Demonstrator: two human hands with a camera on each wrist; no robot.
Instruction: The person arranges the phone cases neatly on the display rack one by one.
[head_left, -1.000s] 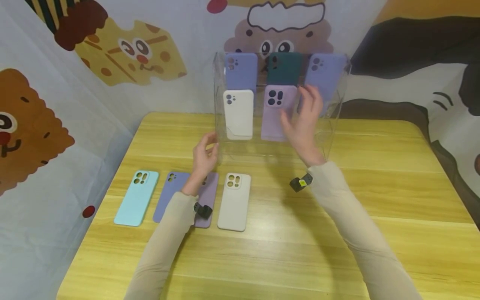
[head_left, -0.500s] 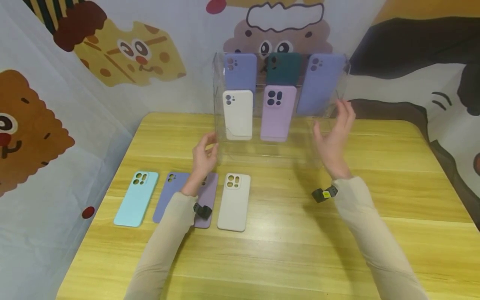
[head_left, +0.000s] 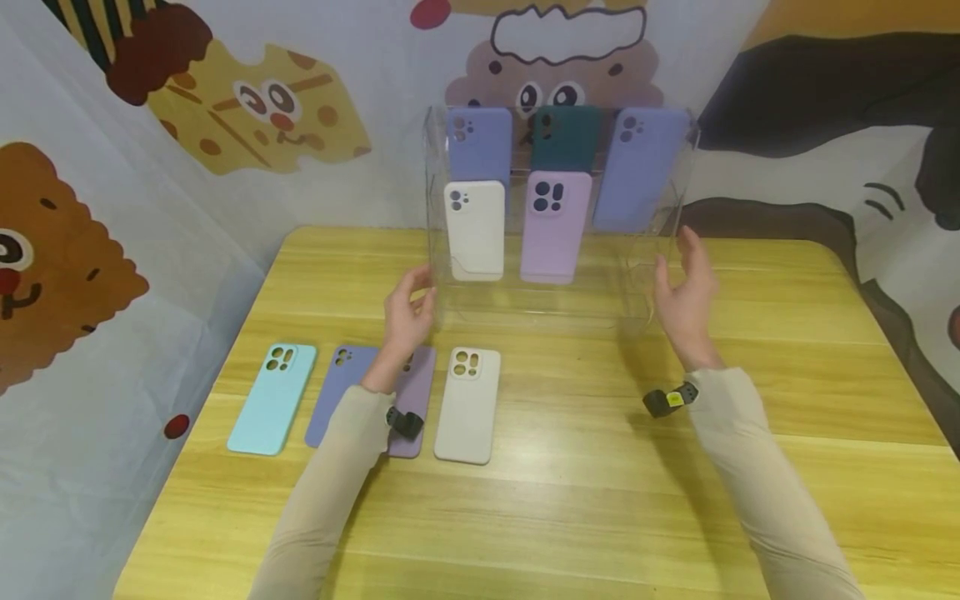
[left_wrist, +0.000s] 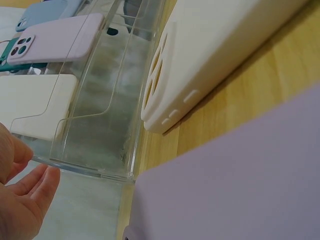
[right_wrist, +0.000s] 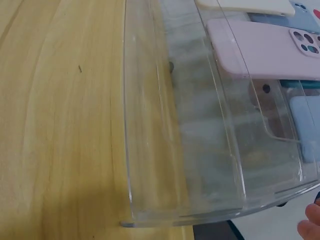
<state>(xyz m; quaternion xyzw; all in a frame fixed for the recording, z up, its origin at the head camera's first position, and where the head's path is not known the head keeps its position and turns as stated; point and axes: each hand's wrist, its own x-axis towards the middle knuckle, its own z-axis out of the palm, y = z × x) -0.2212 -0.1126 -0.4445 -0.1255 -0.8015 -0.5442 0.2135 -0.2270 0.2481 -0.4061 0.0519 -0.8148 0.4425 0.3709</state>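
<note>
A clear tiered display stand (head_left: 547,317) holds several phone cases. On its back tier are a blue case (head_left: 480,142), a dark green one (head_left: 564,137) and a periwinkle one (head_left: 641,171). One tier lower, a white case (head_left: 476,233) leans left of a light purple case (head_left: 557,229). My left hand (head_left: 408,317) grips the stand's left side edge between thumb and fingers, seen close in the left wrist view. Beside the stand's right side is my right hand (head_left: 688,304), thumb and fingers spread, holding nothing; only its fingertips (right_wrist: 311,222) show in the right wrist view.
On the wooden table (head_left: 585,517) in front lie a turquoise case (head_left: 273,404), a blue-violet case (head_left: 337,400), a mauve case (head_left: 414,400) and an off-white case (head_left: 468,408). My left forearm partly covers the middle two. A cartoon-printed cloth (head_left: 405,67) hangs behind the table.
My right hand has moved away from the light purple case, rightward and down to the stand's right side. The left hand and all the cases have stayed in place.
</note>
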